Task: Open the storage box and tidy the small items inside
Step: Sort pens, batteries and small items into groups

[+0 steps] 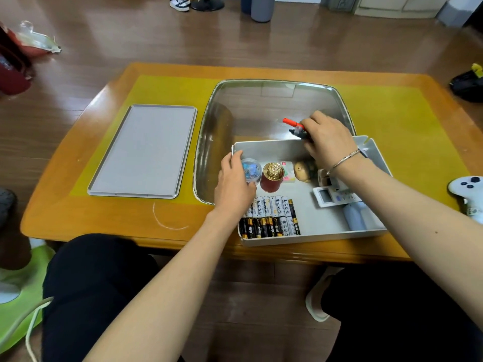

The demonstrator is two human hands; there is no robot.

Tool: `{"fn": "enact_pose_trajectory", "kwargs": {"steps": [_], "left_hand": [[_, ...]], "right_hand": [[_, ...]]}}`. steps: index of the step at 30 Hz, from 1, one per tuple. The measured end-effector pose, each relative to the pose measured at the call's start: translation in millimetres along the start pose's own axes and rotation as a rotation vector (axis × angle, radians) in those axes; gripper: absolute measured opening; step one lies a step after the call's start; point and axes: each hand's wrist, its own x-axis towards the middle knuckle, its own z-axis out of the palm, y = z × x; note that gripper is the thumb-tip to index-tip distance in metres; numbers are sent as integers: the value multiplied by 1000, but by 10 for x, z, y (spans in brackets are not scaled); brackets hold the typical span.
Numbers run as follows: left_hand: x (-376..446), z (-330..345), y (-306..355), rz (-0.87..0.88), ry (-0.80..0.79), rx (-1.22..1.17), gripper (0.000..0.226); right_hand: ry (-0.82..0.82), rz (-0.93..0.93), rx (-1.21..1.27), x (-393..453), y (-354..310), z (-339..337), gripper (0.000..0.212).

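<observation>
From the head camera, a wooden table (65, 205) with a yellow mat (392, 126) stands on a brown wooden floor (130, 35). The storage box (313, 237) sits open at the near right edge, partly on a metal tray (217, 131); its grey lid (143, 150) lies to the left. The left hand (234, 184) grips a clear round container (252, 169) inside the box. The right hand (326, 137) holds pens (295, 126) over the far wall. Batteries (269, 218) lie in near rows.

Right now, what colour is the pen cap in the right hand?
Red-orange cap, on pens held by the right hand; head view.
</observation>
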Motion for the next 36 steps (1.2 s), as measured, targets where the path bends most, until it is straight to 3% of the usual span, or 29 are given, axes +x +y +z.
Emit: {"fn": "enact_pose_trajectory", "kwargs": {"steps": [4, 9, 13, 19, 23, 33, 36], "left_hand": [[6, 6, -10, 2, -1, -6, 80], [14, 7, -16, 8, 0, -11, 79], [10, 11, -16, 6, 0, -13, 77], [3, 9, -12, 8, 6, -17, 80], [-27, -15, -1, -9, 19, -102, 91], [-38, -24, 5, -36, 32, -131, 88], [-44, -39, 33, 66, 53, 129, 84]], "right_hand": [[118, -4, 105, -62, -77, -284, 26], [-105, 55, 133, -138, -23, -551, 15], [-230, 312, 205, -365, 251, -590, 17], [-433, 609, 148, -719, 607, -365, 40], [-373, 688, 115, -846, 639, -249, 62], [-78, 580, 29, -863, 381, -213, 62], [-5, 463, 73, -726, 240, -208, 56]]}}
